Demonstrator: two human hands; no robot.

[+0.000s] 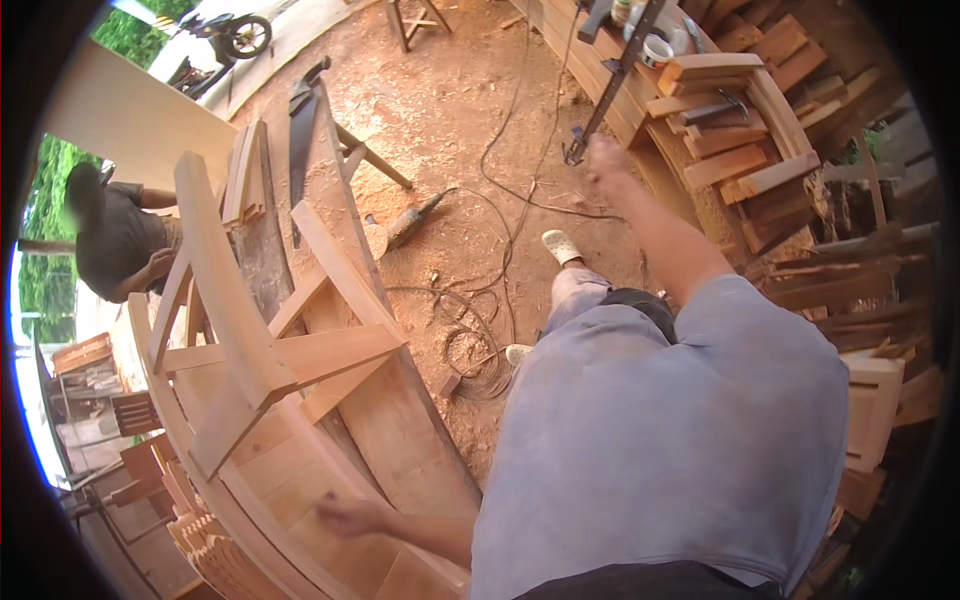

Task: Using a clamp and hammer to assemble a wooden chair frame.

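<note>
My right hand [607, 165] is stretched out ahead, right beside the lower end of a long dark metal bar clamp [622, 78]. It is blurred, and I cannot tell whether its fingers close on the bar. The clamp slants across the edge of the wooden bench at the right, its end sticking out over the ground. My left hand [345, 515] is low at the left, smeared by motion, over a pale curved wooden frame [270, 520] with crossed pieces. Whether it touches the wood is unclear.
A handsaw [300, 150] lies on the left workbench [425, 420]. A power tool [412, 222] and looping cables [510, 235] lie on the sawdust-covered ground. Wooden frames, a hammer [735, 100] and a white tub [656, 50] are at the right. Another person [120, 235] works at the far left.
</note>
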